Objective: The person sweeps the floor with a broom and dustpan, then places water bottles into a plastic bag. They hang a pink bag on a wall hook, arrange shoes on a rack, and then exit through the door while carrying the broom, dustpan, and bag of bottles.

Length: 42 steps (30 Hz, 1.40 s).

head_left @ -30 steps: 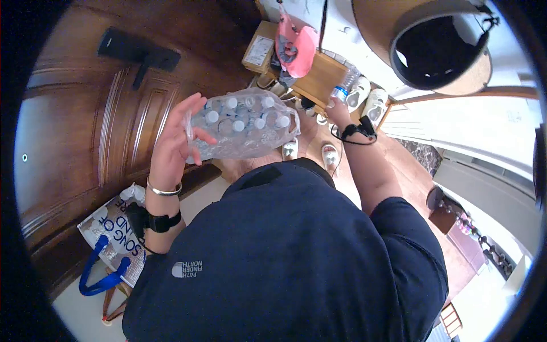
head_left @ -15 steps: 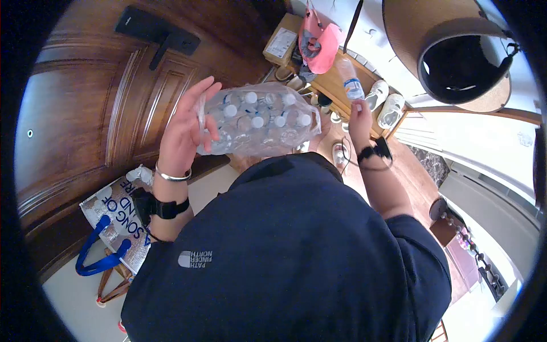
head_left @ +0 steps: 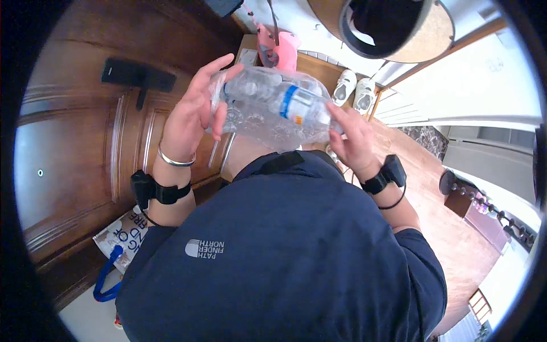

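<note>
A clear plastic bag full of empty bottles hangs in front of my chest. My left hand grips the bag's left edge between thumb and fingers, with some fingers stretched upward. A clear bottle with a blue and white label lies across the top of the bag, its capped end toward the right. My right hand is at that end, its thumb and fingers around the bottle's end and the bag's right edge. Whether the bottle is inside the plastic cannot be made out.
A brown door with a black handle stands on the left. White shoes and a pink bag are beyond the bag. A sun visor hangs at the upper right. A printed bag rests at the lower left.
My right hand has come left and down from the shelf with the single bottle, which now lies at the bag. The view has shifted to the right.
</note>
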### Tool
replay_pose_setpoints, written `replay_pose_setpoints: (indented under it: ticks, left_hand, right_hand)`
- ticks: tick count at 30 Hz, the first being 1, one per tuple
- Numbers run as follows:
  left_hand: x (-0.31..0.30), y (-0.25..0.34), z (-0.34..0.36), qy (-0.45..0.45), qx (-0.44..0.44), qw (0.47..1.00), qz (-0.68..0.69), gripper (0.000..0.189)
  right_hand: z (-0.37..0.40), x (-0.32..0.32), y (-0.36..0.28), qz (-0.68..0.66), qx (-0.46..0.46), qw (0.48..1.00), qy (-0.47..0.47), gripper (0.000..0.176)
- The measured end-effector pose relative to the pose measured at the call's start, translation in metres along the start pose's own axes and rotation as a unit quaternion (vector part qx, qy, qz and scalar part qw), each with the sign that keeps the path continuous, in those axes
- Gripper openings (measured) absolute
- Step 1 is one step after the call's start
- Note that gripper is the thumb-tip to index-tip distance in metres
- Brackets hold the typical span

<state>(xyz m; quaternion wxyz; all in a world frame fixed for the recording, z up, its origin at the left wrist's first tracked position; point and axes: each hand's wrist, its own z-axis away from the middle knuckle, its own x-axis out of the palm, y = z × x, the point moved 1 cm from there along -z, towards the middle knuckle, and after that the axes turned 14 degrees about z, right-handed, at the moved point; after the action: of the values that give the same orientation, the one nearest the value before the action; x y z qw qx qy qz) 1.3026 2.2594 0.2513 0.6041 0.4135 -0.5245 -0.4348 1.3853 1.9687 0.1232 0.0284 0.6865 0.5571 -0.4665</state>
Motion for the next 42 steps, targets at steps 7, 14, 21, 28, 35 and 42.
replay_pose_setpoints:
  ticks: [7, 14, 21, 28, 35, 42]
  left_hand:
    - [0.051, 0.018, -0.008, -0.078, -0.022, 0.984, -0.156, 0.083]
    - [0.098, 0.015, -0.005, -0.206, -0.051, 0.954, -0.212, 0.080]
    - [0.030, 0.000, -0.015, -0.083, 0.024, 0.992, -0.087, 0.071]
    - [0.027, -0.011, 0.006, -0.076, 0.039, 0.995, 0.049, 0.069]
    - [-0.031, -0.039, 0.006, -0.016, 0.059, 0.996, 0.059, 0.057]
    - [-0.008, -0.102, 0.006, -0.089, 0.003, 0.952, -0.292, 0.046]
  right_hand:
    - [-0.045, 0.010, -0.023, 0.076, -0.057, 0.995, 0.037, 0.059]
    - [-0.068, 0.040, -0.027, 0.106, 0.036, 0.990, -0.089, 0.022]
    - [-0.074, 0.066, -0.045, 0.039, 0.035, 0.997, -0.052, 0.032]
    - [0.008, -0.042, -0.014, 0.380, 0.201, 0.891, 0.146, 0.036]
    - [0.064, -0.002, 0.021, -0.202, 0.511, 0.834, -0.044, 0.028]
    - [-0.029, 0.051, -0.033, -0.237, 0.304, 0.899, -0.206, 0.022]
